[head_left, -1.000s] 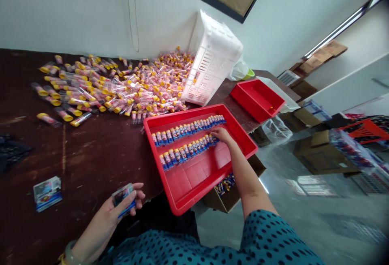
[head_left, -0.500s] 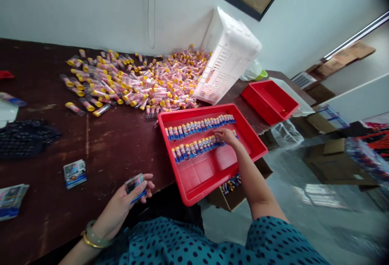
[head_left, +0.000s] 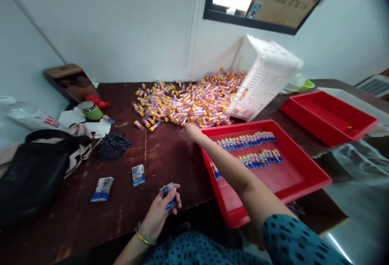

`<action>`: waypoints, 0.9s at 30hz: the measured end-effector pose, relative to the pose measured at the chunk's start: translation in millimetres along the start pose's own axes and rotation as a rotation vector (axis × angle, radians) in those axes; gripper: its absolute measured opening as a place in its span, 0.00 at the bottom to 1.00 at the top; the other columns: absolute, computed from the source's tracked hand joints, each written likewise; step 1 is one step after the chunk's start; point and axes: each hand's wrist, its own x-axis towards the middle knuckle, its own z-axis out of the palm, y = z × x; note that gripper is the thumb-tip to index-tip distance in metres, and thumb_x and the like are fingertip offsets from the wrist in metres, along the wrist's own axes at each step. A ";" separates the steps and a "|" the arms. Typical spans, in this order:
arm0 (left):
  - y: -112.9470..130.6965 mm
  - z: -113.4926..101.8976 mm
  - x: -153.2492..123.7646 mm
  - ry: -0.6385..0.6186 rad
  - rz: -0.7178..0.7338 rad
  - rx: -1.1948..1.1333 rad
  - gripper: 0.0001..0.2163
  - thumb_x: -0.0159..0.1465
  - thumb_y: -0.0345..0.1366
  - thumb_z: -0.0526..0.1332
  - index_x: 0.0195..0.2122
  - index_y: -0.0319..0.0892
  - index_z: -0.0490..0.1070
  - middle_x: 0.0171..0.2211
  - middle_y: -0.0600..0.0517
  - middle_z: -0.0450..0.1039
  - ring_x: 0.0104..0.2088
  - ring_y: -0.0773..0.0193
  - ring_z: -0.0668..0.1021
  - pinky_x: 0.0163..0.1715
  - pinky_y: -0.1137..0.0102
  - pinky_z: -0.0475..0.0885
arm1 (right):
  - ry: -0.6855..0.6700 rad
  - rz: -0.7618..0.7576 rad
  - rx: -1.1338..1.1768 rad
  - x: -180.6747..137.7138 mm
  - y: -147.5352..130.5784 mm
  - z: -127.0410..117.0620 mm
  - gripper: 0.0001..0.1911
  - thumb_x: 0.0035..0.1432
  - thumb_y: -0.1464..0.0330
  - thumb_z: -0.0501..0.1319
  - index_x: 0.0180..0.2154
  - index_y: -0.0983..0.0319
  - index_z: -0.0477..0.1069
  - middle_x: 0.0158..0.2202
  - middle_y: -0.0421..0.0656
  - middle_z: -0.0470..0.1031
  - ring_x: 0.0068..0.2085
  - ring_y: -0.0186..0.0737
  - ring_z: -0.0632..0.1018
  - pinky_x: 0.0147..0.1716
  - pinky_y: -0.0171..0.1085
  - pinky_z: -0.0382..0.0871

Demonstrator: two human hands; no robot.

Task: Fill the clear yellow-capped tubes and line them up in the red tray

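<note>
My left hand (head_left: 162,208) rests at the near table edge, fingers closed round a small stack of printed cards (head_left: 168,192). My right hand (head_left: 191,131) reaches across the dark table to the near edge of a big pile of clear tubes with yellow caps (head_left: 188,103); its fingers are blurred and I cannot tell whether they hold anything. Just right of that arm lies a red tray (head_left: 306,176) holding two rows of blue-labelled tubes (head_left: 252,139).
A tipped white crate (head_left: 264,78) lies behind the pile. A second red tray (head_left: 331,115) sits at the right. Two card packs (head_left: 138,174) lie on the table; a black bag (head_left: 30,172), a dark mesh item (head_left: 113,145) and a green tape roll (head_left: 89,110) are at the left.
My right hand left the rows in the red tray and swung left to the edge of the tube pile. The view turned left; my left hand kept its cards.
</note>
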 end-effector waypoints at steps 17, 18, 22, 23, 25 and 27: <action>-6.6 -55.0 9.6 0.073 0.004 -0.172 0.12 0.56 0.36 0.69 0.39 0.38 0.74 0.32 0.47 0.77 0.31 0.62 0.79 0.28 0.71 0.73 | -0.003 0.008 -0.154 -33.3 -22.2 66.3 0.22 0.64 0.73 0.50 0.58 0.59 0.64 0.50 0.54 0.73 0.53 0.53 0.69 0.47 0.45 0.67; -6.9 -54.9 13.1 0.062 0.008 -0.163 0.11 0.56 0.35 0.69 0.39 0.38 0.74 0.32 0.47 0.77 0.30 0.62 0.80 0.26 0.72 0.73 | -0.011 -0.015 -0.141 -39.6 -17.9 62.6 0.24 0.64 0.72 0.51 0.61 0.59 0.61 0.52 0.53 0.72 0.53 0.51 0.69 0.48 0.43 0.67; -8.7 -54.0 20.3 0.038 0.013 -0.131 0.11 0.57 0.35 0.68 0.41 0.38 0.73 0.31 0.48 0.77 0.28 0.63 0.80 0.22 0.75 0.71 | -0.047 -0.078 -0.104 -61.8 -3.9 50.1 0.18 0.65 0.67 0.54 0.56 0.61 0.67 0.51 0.49 0.72 0.52 0.45 0.71 0.52 0.39 0.64; -9.3 -53.3 20.6 0.041 0.014 -0.132 0.11 0.58 0.35 0.68 0.41 0.38 0.73 0.31 0.48 0.77 0.28 0.63 0.80 0.22 0.75 0.71 | -0.049 -0.083 -0.104 -68.0 -3.9 50.3 0.17 0.64 0.66 0.56 0.53 0.61 0.69 0.51 0.49 0.72 0.53 0.46 0.70 0.53 0.40 0.64; -10.4 -51.3 19.9 0.046 0.020 -0.142 0.12 0.58 0.35 0.68 0.41 0.37 0.74 0.31 0.48 0.77 0.28 0.64 0.80 0.24 0.74 0.72 | -0.039 -0.077 -0.110 -79.9 -8.6 54.3 0.17 0.61 0.67 0.59 0.52 0.61 0.69 0.53 0.51 0.69 0.56 0.51 0.66 0.53 0.44 0.63; -11.2 -48.2 18.5 0.047 0.023 -0.152 0.11 0.58 0.36 0.68 0.41 0.37 0.74 0.30 0.48 0.77 0.28 0.64 0.80 0.25 0.74 0.73 | -0.028 -0.066 -0.107 -87.4 -16.2 59.5 0.20 0.60 0.71 0.58 0.54 0.62 0.66 0.55 0.54 0.67 0.58 0.54 0.63 0.52 0.46 0.64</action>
